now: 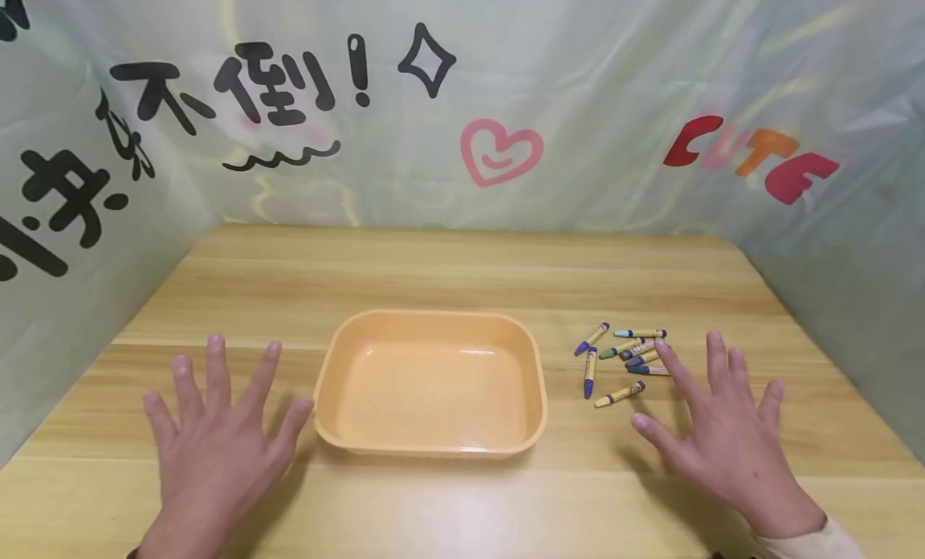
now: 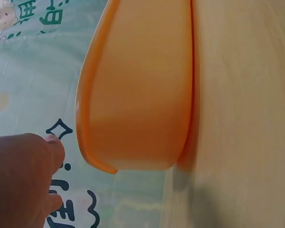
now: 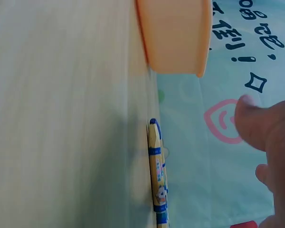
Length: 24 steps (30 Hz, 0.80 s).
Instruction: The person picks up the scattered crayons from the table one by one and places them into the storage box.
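An orange plastic tray (image 1: 429,450) with rounded corners stands on the wooden table between both hands. Left of it, my left hand (image 1: 217,450) hovers with fingers spread, its thumb close to the tray's left rim in the head view. My right hand (image 1: 737,446) is held over the table on the right, fingers spread and nothing in its grasp. Just beyond its index finger and thumb lie several crayons (image 1: 620,394) in yellow wrappers, with blue, green, purple and yellow tips. The index fingertip overlaps part of the crayon group. In the right wrist view a crayon (image 3: 155,166) lies below the thumb.
A pale sheet (image 1: 600,77) with black lettering, a pink heart (image 1: 502,153) and the word CUTE hangs behind the table and along its sides. The wooden tabletop (image 1: 462,266) reaches back to that sheet.
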Motion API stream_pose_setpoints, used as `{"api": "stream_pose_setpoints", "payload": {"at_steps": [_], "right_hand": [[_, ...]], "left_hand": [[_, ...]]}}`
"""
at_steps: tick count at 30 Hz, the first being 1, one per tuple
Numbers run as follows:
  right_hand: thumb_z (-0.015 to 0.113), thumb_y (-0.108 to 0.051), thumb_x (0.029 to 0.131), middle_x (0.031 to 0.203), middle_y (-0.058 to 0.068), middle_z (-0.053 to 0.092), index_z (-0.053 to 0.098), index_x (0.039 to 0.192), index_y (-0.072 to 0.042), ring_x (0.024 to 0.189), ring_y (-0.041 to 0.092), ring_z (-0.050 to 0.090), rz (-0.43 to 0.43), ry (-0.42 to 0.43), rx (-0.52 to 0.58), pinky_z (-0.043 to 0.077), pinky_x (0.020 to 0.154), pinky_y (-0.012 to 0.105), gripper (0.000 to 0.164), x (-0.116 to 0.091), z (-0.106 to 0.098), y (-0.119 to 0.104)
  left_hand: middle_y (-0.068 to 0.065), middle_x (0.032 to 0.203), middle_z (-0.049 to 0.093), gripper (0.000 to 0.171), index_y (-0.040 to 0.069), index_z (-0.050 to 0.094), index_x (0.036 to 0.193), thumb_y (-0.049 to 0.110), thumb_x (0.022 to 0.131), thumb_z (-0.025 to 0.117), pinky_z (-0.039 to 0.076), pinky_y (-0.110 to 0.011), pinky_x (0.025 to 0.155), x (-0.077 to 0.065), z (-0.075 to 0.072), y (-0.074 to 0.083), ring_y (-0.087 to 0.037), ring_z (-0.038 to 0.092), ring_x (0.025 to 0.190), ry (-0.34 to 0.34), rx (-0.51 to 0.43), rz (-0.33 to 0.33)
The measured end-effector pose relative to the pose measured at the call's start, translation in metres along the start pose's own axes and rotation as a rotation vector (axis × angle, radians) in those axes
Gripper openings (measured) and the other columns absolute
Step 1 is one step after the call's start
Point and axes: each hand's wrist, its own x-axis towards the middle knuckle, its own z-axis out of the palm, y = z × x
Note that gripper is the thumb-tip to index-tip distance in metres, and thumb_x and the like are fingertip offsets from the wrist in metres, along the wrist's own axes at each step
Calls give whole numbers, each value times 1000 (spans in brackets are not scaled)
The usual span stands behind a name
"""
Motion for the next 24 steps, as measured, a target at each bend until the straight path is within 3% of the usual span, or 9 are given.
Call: {"api": "stream_pose_setpoints", "payload": {"at_steps": [2, 4, 6, 9, 11, 13, 16, 19, 24], "right_hand": [[71, -47, 85, 156, 33, 3, 24, 156, -23, 134, 63, 9, -18, 16, 80, -11, 100, 80, 88, 3, -1, 0], [73, -39, 86, 155, 33, 8, 28, 154, -19, 131, 65, 17, -13, 16, 167, 3, 99, 84, 84, 6, -2, -1], [74, -32, 87, 152, 34, 20, 34, 151, -14, 126, 63, 30, -5, 25, 234, 21, 95, 83, 78, 8, -1, -2], [74, -25, 88, 137, 31, 47, 50, 140, -7, 110, 52, 55, 16, 47, 275, 44, 83, 72, 60, 12, 2, -3], [74, -23, 88, 121, 26, 61, 60, 127, -3, 94, 40, 66, 31, 60, 287, 55, 77, 56, 46, 14, 5, -4], [74, -24, 88, 108, 21, 68, 66, 115, -2, 80, 30, 69, 62, 47, 293, 58, 67, 41, 36, 15, 8, -6], [72, -26, 90, 105, 16, 70, 68, 111, -2, 77, 23, 68, 124, -4, 310, 54, 62, 28, 32, 17, 11, -8], [70, -25, 91, 102, 16, 70, 67, 113, -2, 77, 23, 67, 144, -24, 311, 52, 61, 29, 32, 19, 14, -11], [72, -16, 88, 98, 14, 68, 67, 115, -3, 76, 21, 63, 70, -38, 303, 53, 63, 35, 30, 18, 18, -14]], "left_hand": [[-24, 157, -16, 72, 23, 18, 157, 57, 98, 42, -25, -66, 103, 1, 1, 2, -48, -22, 138, 29, -54, 21], [-26, 157, -13, 70, 18, 21, 156, 51, 99, 45, -19, -70, 105, 1, 3, 5, -53, -16, 138, 41, -175, 48], [-23, 158, -12, 68, 16, 22, 155, 45, 100, 48, -3, -78, 104, 1, 4, 9, -58, -6, 137, 13, -319, 57], [-15, 160, -14, 70, 16, 19, 156, 39, 100, 53, 21, -84, 92, 0, 6, 16, -63, 10, 134, -68, -511, 42], [-15, 160, -12, 73, 17, 16, 157, 38, 99, 55, 33, -84, 81, 0, 8, 20, -64, 27, 126, -116, -577, 25], [-20, 160, -7, 76, 17, 15, 157, 39, 97, 58, 41, -79, 81, 0, 11, 22, -63, 40, 119, -141, -613, 24], [-27, 158, 0, 81, 15, 16, 156, 41, 94, 63, 47, -72, 82, -1, 16, 25, -59, 49, 113, -156, -640, 31], [-26, 158, 6, 86, 14, 17, 156, 43, 92, 66, 41, -73, 91, -1, 17, 27, -57, 41, 124, -163, -648, 42], [-22, 159, 11, 88, 9, 16, 155, 44, 91, 66, 40, -61, 102, -3, 17, 29, -48, 33, 134, -200, -679, 72]]}}
